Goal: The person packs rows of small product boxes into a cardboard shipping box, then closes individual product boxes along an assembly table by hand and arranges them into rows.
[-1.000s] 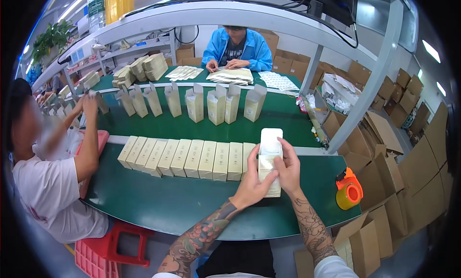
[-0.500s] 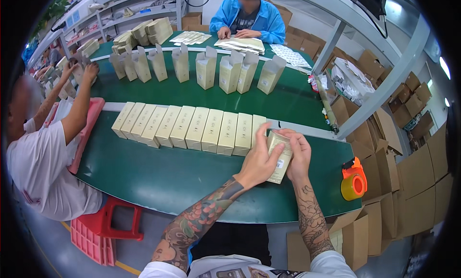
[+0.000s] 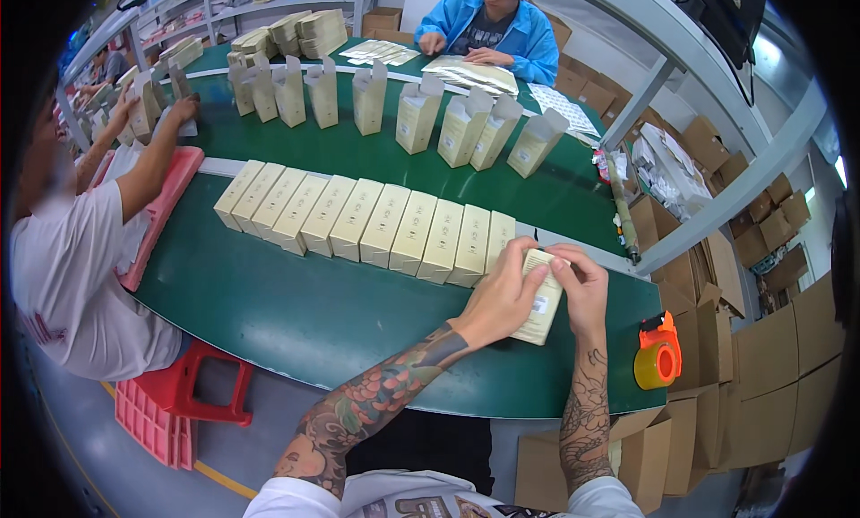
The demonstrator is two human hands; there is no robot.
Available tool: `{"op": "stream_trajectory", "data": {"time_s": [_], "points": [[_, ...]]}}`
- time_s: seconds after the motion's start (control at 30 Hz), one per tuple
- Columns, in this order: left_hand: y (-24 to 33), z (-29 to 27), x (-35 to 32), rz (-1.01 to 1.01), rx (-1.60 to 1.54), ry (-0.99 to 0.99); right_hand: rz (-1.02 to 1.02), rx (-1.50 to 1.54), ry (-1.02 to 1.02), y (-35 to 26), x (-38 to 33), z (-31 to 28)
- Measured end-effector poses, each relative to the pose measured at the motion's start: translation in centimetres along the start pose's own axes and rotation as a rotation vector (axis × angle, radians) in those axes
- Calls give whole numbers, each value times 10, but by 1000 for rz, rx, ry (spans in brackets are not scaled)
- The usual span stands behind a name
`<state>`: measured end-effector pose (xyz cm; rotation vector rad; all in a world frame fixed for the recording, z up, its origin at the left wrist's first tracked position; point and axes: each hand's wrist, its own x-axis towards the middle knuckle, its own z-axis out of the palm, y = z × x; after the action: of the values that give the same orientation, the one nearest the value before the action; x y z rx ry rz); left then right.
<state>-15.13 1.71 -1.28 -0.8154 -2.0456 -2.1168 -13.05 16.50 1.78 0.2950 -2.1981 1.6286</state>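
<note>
A: What is the held carton (image 3: 542, 308) made of?
B: Pale cream paperboard, smooth, with a soft matt look. The row of cartons (image 3: 383, 227) looks the same.
A: And the tabletop (image 3: 296, 312)?
B: Smooth green, slightly glossy — it catches blurred patches of light.
A: The other surfaces?
B: Orange plastic on the tape dispenser (image 3: 661, 328), with a shiny yellow roll (image 3: 645, 368); glossy red plastic on the stool (image 3: 184, 388); creased blue cloth on the jacket (image 3: 537, 43) — and plain matt brown cardboard on the big boxes (image 3: 766, 361) at right.
</note>
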Motion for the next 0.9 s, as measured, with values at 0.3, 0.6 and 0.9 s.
{"op": "stream_trajectory", "data": {"time_s": [0.3,0.6,0.9], "points": [[12,-16,-5,388,706,-30,285,-264,18,55,70,2],[-5,-20,-5,278,1021,-272,99,-293,531,142,192,-18],[-2,-14,-2,252,880,-243,-193,-416,531,81,178,-2]]}}
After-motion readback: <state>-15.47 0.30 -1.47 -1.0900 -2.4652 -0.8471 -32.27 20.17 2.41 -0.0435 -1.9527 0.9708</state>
